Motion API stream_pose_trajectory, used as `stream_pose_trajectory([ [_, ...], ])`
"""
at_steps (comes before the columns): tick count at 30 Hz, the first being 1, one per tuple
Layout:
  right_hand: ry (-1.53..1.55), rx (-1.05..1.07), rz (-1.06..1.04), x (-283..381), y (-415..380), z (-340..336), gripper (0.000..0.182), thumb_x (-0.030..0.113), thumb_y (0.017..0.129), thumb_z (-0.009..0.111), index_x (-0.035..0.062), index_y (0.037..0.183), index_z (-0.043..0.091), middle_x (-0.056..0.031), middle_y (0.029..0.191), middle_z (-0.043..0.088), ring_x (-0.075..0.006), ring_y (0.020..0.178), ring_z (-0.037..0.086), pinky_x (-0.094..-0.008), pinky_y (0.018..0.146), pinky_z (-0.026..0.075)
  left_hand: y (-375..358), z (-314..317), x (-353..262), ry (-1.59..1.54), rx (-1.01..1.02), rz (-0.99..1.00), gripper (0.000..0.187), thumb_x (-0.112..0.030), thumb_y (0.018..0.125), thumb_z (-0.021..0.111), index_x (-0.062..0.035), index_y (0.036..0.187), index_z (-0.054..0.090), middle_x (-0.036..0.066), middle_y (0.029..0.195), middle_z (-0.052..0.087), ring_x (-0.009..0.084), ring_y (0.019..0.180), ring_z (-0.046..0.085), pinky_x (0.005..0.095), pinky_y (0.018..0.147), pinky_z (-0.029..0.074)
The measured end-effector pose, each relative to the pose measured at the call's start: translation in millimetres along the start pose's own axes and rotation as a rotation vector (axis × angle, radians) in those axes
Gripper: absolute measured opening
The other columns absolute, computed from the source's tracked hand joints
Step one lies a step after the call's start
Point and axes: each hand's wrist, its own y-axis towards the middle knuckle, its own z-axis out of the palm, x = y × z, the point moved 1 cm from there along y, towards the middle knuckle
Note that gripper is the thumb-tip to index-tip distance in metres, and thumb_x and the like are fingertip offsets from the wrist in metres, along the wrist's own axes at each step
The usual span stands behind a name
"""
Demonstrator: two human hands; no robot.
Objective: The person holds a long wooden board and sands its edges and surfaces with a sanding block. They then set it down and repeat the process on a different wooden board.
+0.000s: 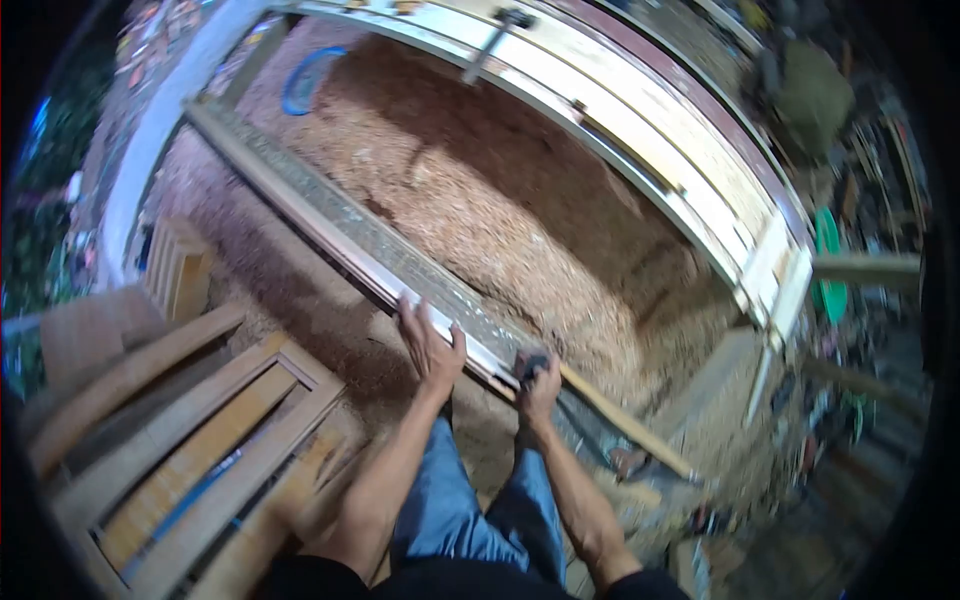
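A long, pale wooden strip (375, 272) lies diagonally along the near edge of a narrow, worn workbench (400, 255). My left hand (432, 348) is on the strip, its thumb and fingers spread along it and bent over its top as it holds the strip. Farther right, near the strip's end, my right hand (541, 388) is closed around a small dark tool (530, 366). Blur hides the tool's exact kind; it sits at the strip's surface. A thin yellowish wooden bar (630, 430) extends from beside my right hand toward the lower right.
Wooden frames (300, 365) stand close on my left. Wood shavings (480, 220) cover the ground beyond the bench. A second long bench (620, 95) with a clamp (490, 45) on it runs across the top. A blue hoop (300, 85) and a green round object (828, 265) lie farther off.
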Motion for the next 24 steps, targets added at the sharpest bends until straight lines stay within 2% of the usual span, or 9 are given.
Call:
stream_pose_trajectory([
  [3, 0.103, 0.211, 0.103, 16.2, 1.7, -14.9, 0.035, 0.016, 0.085, 0.043, -0.0077, 0.11, 0.049, -0.015, 0.09, 0.058, -0.0223, 0.081, 0.055, -0.0332, 0.077, 0.046, -20.7, 29.1, -22.0, -0.27, -0.303, -0.37, 0.091, 0.002, 0.085, 0.055, -0.0037, 0.153, -0.005, 0.033, 0.156, 0.006, 0.0469, 0.145, 0.013, 0.0533, 0.118, 0.014],
  [7, 0.144, 0.2, 0.083, -10.7, 4.3, -14.5, 0.035, 0.018, 0.086, 0.043, -0.0056, 0.112, 0.05, -0.0127, 0.097, 0.06, -0.0188, 0.087, 0.056, -0.032, 0.081, 0.046, -12.4, 31.7, -39.1, -0.619, -0.342, -0.679, 0.085, 0.005, 0.087, 0.048, -0.0037, 0.154, -0.005, 0.033, 0.156, 0.004, 0.0455, 0.145, 0.014, 0.0447, 0.119, 0.016],
  [12, 0.502, 0.335, 0.15, -31.6, 17.6, -1.3, 0.042, 0.027, 0.094, 0.042, -0.0016, 0.125, 0.045, -0.0119, 0.105, 0.056, -0.0212, 0.092, 0.056, -0.0335, 0.085, 0.047, -7.1, 51.1, -13.7, -0.441, -0.365, -0.581, 0.083, 0.006, 0.084, 0.048, 0.0015, 0.153, 0.002, 0.032, 0.156, 0.009, 0.0436, 0.146, 0.014, 0.0444, 0.12, 0.014],
  [13, -0.102, 0.247, -0.339, -64.8, 27.2, -3.3, 0.038, 0.022, 0.093, 0.042, -0.004, 0.121, 0.046, -0.0187, 0.108, 0.057, -0.0279, 0.098, 0.056, -0.0377, 0.09, 0.044, 7.8, 53.5, -7.1, -0.42, -0.379, -0.568, 0.082, 0.006, 0.084, 0.047, 0.0018, 0.153, 0.002, 0.032, 0.156, 0.009, 0.0432, 0.146, 0.014, 0.044, 0.121, 0.013],
  [15, -0.542, 0.224, -0.693, -116.1, 44.4, -2.2, 0.034, 0.02, 0.096, 0.041, -0.0072, 0.116, 0.046, -0.0311, 0.117, 0.052, -0.0418, 0.104, 0.052, -0.0439, 0.095, 0.041, 23.0, 42.3, -15.1, -0.404, -0.396, -0.593, 0.081, 0.006, 0.084, 0.047, 0.0031, 0.152, 0.003, 0.031, 0.156, 0.011, 0.0414, 0.146, 0.014, 0.0427, 0.122, 0.012],
  [18, -0.105, 0.359, -0.018, -13.0, 35.8, 6.7, 0.042, 0.03, 0.099, 0.039, -0.0046, 0.123, 0.043, -0.0202, 0.108, 0.05, -0.0318, 0.101, 0.048, -0.0377, 0.096, 0.036, 20.6, 47.3, -11.1, -0.413, -0.417, -0.599, 0.081, 0.003, 0.083, 0.049, 0.0021, 0.152, 0.006, 0.028, 0.157, 0.013, 0.0399, 0.146, 0.017, 0.0423, 0.121, 0.015],
  [19, -0.279, 0.321, -0.145, -13.1, 34.8, 6.5, 0.034, 0.02, 0.097, 0.039, -0.0077, 0.116, 0.044, -0.0308, 0.107, 0.05, -0.0421, 0.092, 0.049, -0.0472, 0.086, 0.039, 18.3, 48.4, -10.4, -0.404, -0.412, -0.609, 0.081, 0.003, 0.083, 0.049, 0.0017, 0.153, 0.006, 0.028, 0.157, 0.014, 0.0397, 0.146, 0.017, 0.0423, 0.121, 0.015],
  [22, -0.281, 0.272, -0.086, -10.9, 27.7, 12.2, 0.062, 0.033, 0.099, 0.038, -0.0081, 0.144, 0.031, -0.0301, 0.137, 0.041, -0.0436, 0.122, 0.041, -0.0432, 0.105, 0.03, 14.8, 47.4, -6.9, -0.379, -0.406, -0.634, 0.082, 0.003, 0.082, 0.049, 0.0004, 0.153, 0.008, 0.025, 0.158, 0.014, 0.0388, 0.147, 0.017, 0.0422, 0.121, 0.015],
  [24, -0.304, 0.199, -0.231, -25.2, 16.8, 16.5, 0.043, 0.016, 0.092, 0.042, -0.0073, 0.127, 0.043, -0.0247, 0.099, 0.056, -0.0358, 0.091, 0.054, -0.0436, 0.084, 0.042, 5.6, 46.6, 1.3, -0.425, -0.417, -0.612, 0.084, 0.006, 0.081, 0.049, -0.0007, 0.154, 0.007, 0.025, 0.158, 0.012, 0.0383, 0.147, 0.013, 0.0425, 0.121, 0.012],
])
